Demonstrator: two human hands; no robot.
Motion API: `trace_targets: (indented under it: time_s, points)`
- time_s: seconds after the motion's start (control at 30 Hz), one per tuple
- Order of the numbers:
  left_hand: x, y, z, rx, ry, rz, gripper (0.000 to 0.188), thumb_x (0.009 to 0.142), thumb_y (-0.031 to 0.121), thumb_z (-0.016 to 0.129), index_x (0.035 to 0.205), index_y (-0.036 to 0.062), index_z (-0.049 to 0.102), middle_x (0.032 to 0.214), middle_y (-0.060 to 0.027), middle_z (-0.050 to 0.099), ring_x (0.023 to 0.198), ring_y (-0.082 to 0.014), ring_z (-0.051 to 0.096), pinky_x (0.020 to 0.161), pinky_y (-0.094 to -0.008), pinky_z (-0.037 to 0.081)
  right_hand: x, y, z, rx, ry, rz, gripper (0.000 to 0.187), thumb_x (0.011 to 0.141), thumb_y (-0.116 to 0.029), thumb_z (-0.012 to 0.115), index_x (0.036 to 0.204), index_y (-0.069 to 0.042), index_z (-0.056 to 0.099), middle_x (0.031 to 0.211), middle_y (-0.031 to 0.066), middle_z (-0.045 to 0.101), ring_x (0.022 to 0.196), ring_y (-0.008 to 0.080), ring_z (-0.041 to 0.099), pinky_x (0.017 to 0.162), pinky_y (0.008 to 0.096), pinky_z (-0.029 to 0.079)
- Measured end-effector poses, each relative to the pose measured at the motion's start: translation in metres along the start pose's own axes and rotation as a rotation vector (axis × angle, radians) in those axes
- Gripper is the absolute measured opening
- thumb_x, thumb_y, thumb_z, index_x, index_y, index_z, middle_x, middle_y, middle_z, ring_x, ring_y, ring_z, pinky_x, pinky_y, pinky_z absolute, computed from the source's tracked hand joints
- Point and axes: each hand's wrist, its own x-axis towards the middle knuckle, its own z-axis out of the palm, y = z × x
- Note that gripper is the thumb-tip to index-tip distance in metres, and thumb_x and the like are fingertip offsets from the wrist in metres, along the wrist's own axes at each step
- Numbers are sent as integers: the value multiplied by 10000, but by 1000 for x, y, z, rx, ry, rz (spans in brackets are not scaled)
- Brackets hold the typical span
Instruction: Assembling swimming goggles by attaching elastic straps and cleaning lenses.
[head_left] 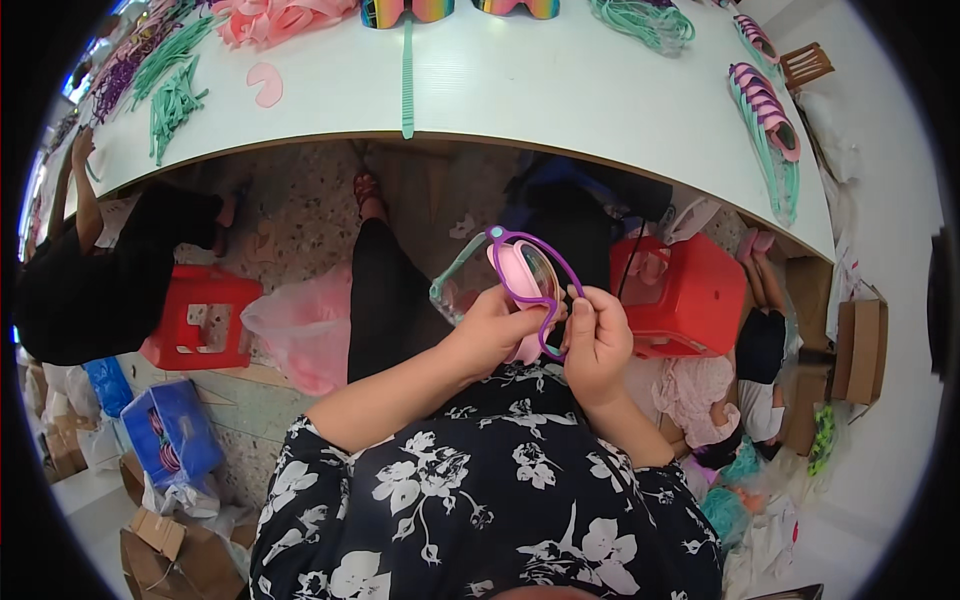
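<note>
Over my lap I hold a pair of swim goggles with pink eyecups point(512, 268), a dark shiny lens and a purple outer frame point(568, 264). My left hand point(487, 335) is closed round the pink body, thumb on top. My right hand point(598, 338) pinches the purple frame near its lower right edge, where it stands partly away from the pink part. A mint-green strap point(453, 275) loops out on the left side of the goggles. My fingers hide the lower eyecup in part.
Ahead curves a white table point(330, 110) bearing pink straps point(275, 20), mint straps point(174, 110), rainbow-lensed goggles point(408, 12) and a row of finished-looking goggles point(768, 115). Red stools point(685, 300) flank me. A blue crate point(172, 430) stands left; other people sit on both sides.
</note>
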Motion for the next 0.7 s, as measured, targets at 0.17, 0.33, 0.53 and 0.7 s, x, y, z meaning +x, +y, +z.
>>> trace_targets:
  time_s: [0.17,0.33,0.53,0.7]
  points:
    - [0,-7,0,43,-39,8,299,915,110,671,1189,13,603,1060,-41,650,954,-104,611,821,-259,493,-1,3,-4,-76,24,9,248,1009,-85,552,1210,41,626,954,113,720,793,105,654,716,244,517]
    - [-4,-2,1,95,-32,41,345,885,63,716,1202,15,589,1082,-46,645,963,-112,616,810,-261,508,-5,0,-5,-66,3,62,269,1006,-82,561,1236,40,628,1003,120,716,867,123,666,775,253,521]
    - [-10,-1,2,83,4,139,419,853,21,744,1231,8,562,1128,-58,645,1019,-140,631,872,-290,523,-14,4,-6,126,-52,174,280,1010,-75,556,1265,33,597,878,34,659,752,52,607,674,192,477]
    - [2,-2,-9,-32,68,185,473,857,23,704,1287,47,508,1194,-104,628,1148,-254,624,986,-402,514,-11,10,0,509,-113,409,282,1002,-90,575,1255,28,535,890,22,641,790,78,602,744,222,481]
